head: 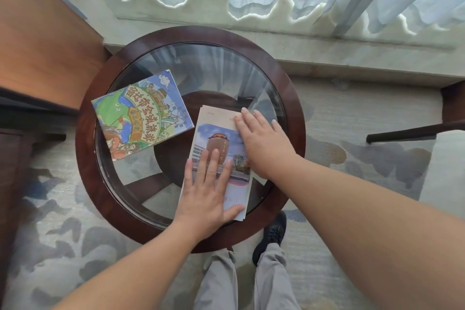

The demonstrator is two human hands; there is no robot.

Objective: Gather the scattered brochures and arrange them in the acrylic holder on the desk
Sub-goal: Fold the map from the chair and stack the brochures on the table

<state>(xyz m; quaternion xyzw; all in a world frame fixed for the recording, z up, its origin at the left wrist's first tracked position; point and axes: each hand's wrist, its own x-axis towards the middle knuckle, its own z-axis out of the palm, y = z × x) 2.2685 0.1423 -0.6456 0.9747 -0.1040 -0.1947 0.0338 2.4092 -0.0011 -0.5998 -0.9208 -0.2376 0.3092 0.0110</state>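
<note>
Glass table (298,118), brochure (218,139) under left grip (206,191)

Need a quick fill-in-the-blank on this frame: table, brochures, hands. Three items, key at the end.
1. The table has a wooden rim and a ___ top.
2. The left hand and right hand both lie flat on the ___ brochure.
3. The cartoon brochure lies to the ___ of the photo brochure.

Missing words: glass; photo; left.
</note>
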